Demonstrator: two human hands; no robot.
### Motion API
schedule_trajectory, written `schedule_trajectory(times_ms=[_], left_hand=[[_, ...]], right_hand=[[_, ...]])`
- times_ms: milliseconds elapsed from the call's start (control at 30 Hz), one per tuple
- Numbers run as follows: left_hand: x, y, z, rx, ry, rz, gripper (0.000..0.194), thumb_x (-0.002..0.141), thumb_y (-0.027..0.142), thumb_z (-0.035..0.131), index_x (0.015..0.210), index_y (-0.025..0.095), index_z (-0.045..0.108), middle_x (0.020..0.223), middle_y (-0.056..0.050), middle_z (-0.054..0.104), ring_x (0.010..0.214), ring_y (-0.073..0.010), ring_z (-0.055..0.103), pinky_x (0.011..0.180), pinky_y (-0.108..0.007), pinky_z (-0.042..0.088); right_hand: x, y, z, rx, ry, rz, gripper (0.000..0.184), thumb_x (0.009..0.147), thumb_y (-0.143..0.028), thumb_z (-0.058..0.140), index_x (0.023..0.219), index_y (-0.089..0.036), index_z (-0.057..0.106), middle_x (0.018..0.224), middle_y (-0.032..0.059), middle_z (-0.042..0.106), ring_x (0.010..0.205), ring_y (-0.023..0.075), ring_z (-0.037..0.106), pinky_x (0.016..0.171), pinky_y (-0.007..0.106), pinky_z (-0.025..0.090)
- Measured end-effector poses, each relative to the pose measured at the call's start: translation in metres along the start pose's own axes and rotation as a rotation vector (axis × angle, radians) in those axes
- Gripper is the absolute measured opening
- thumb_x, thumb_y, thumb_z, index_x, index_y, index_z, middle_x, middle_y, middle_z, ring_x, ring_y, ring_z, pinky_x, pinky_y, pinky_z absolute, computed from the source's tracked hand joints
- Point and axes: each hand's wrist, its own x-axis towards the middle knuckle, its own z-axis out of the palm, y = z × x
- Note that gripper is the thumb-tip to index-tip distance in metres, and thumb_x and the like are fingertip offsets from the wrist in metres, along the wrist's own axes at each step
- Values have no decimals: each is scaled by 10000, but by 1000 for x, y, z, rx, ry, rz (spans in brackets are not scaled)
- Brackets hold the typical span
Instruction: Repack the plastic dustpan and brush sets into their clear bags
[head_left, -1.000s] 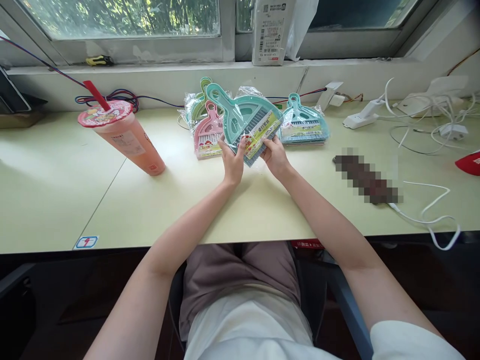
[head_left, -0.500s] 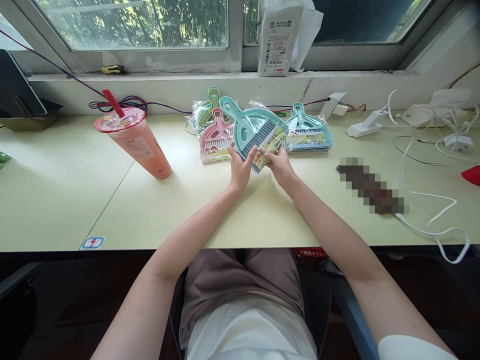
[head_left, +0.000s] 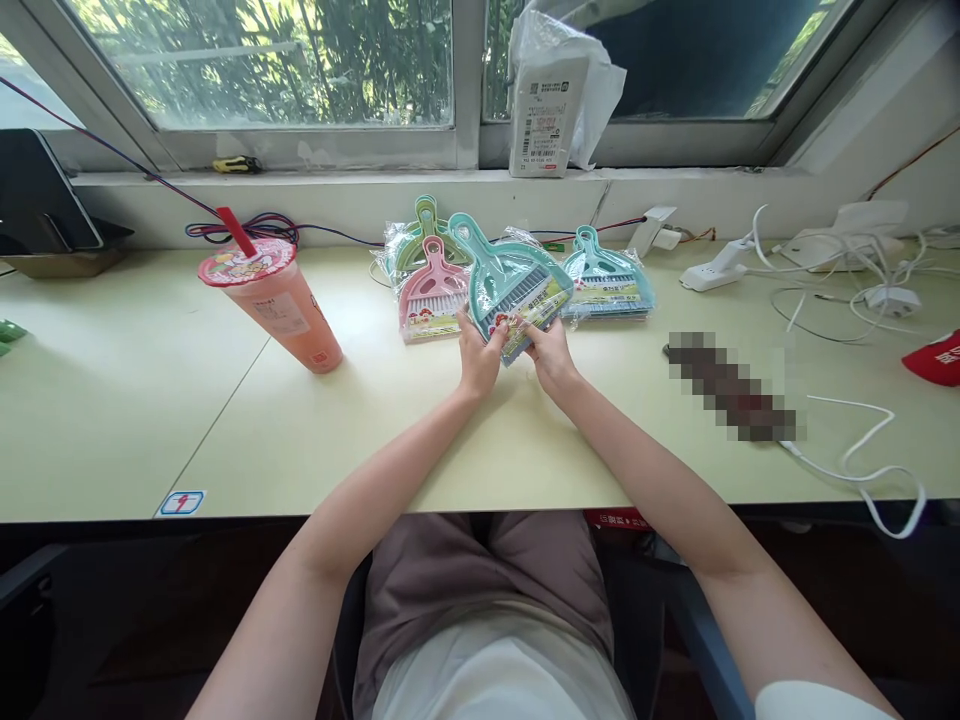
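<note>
A teal mini dustpan-and-brush set [head_left: 508, 278] in a clear plastic bag is held up over the desk. My left hand [head_left: 478, 354] grips its lower left edge with fingers curled. My right hand [head_left: 550, 352] pinches its lower right edge by the printed label. Behind it lie a pink set [head_left: 431, 290] and a green set [head_left: 420, 228], both bagged. A second teal set [head_left: 609, 281] lies on a small stack to the right.
A pink drink cup [head_left: 272, 301] with a red straw stands to the left. On the right are a pixelated dark object [head_left: 731, 388], a white cable [head_left: 862, 455], a power strip [head_left: 721, 267] and tangled chargers. A white parcel [head_left: 551, 105] sits on the windowsill. The desk's front edge [head_left: 480, 505] is near my lap.
Both hands have drawn the teal set slightly lower and closer together along its bottom edge. The camera has tilted up a little, showing more of the window.
</note>
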Motion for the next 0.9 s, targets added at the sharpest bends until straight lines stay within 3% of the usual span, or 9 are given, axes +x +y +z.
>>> schedule_trajectory(times_ms=[233,733,900], left_hand=[[2,7,-3,15,61,-35,539,799,331,677,1253,223,407,1131,-84,628,1030,-210,626,969,-385,458],[6,5,-5,-21,3,-27,530,760,336,708,1212,219,458,1105,-83,647,1022,-218,634,948,-389,468],[15,-2,-12,-4,-127,-142,365,747,330,706,1040,174,555,978,-92,680,947,-246,652,904,-417,487]], right_hand=[[5,-4,-3,19,-80,77,358,705,-284,719,1009,-267,532,973,-14,705,919,190,688,813,375,601],[5,-1,-3,33,-33,39,338,706,-276,692,1010,-262,543,970,-15,701,870,181,693,813,383,597],[7,-2,-3,22,42,71,347,696,-230,673,1018,-249,544,934,-13,694,810,169,692,811,383,596]])
